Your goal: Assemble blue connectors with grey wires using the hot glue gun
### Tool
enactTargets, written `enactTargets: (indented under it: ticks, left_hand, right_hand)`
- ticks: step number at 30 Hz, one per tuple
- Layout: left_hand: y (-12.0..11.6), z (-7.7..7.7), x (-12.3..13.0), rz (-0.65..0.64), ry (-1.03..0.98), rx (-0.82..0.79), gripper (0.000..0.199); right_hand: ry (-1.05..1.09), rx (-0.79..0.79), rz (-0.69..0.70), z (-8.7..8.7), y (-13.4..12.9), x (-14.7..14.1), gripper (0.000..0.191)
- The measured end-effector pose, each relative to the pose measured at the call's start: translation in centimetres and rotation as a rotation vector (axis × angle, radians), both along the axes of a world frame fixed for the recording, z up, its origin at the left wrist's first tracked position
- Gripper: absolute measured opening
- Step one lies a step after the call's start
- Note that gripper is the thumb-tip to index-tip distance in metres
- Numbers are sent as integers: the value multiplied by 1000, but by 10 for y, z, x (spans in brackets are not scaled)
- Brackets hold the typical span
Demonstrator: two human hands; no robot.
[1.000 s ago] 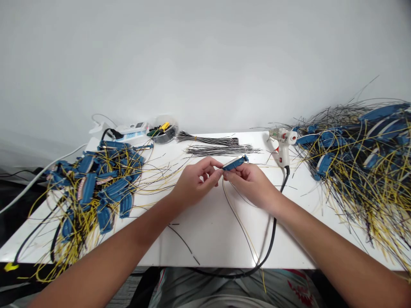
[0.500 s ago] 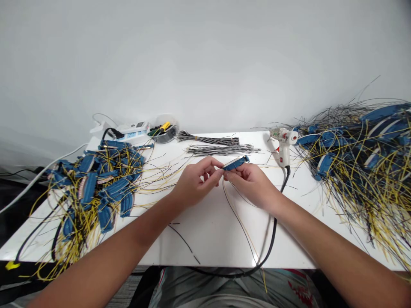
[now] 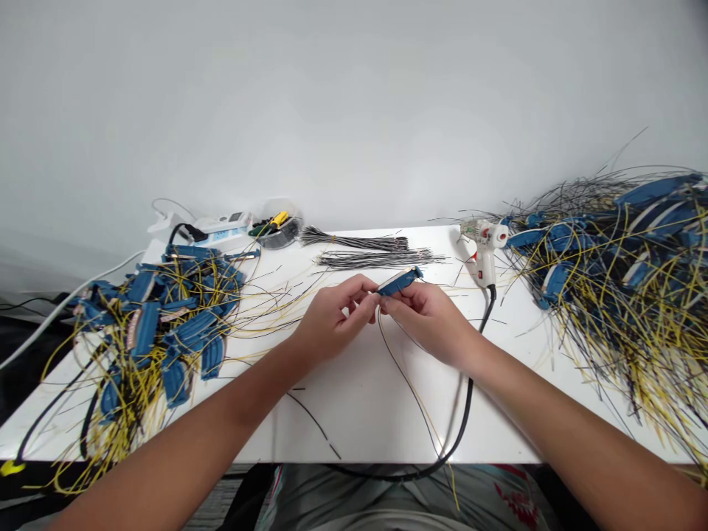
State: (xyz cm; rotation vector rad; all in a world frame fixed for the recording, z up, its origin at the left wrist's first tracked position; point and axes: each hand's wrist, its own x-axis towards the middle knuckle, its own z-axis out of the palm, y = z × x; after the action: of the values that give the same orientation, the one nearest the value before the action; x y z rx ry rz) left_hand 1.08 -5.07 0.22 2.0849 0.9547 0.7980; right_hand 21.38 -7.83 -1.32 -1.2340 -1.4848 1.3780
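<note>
- Left hand point(image 3: 335, 322) pinches a blue connector point(image 3: 397, 282) at its left end, above the table point(image 3: 359, 424)
- Right hand point(image 3: 428, 321) grips the connector from below, thin wires point(image 3: 403, 391) hanging down
- Glue gun point(image 3: 485, 251) stands further right, beside a wire heap point(image 3: 608, 273)

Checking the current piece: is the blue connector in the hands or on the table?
In the hands: the blue connector is pinched between the left hand and the right hand.
</note>
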Motion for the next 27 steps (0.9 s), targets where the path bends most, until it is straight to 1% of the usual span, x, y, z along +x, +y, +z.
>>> enactTargets:
  ticks: [3, 13, 23, 27]
  left_hand:
    - [1, -1, 0, 18, 9, 3, 22]
    - [6, -4, 0, 100, 6, 56, 26]
    - [5, -6, 1, 112, 4, 62, 25]
    - [7, -8, -1, 104, 23, 110, 29]
  right_hand:
    - [2, 13, -7, -2, 2, 0, 26]
    - [36, -19, -23, -12, 7, 1, 31]
    - [26, 25, -45, -16, 9, 2, 36]
    - [36, 28, -34, -14, 9, 2, 36]
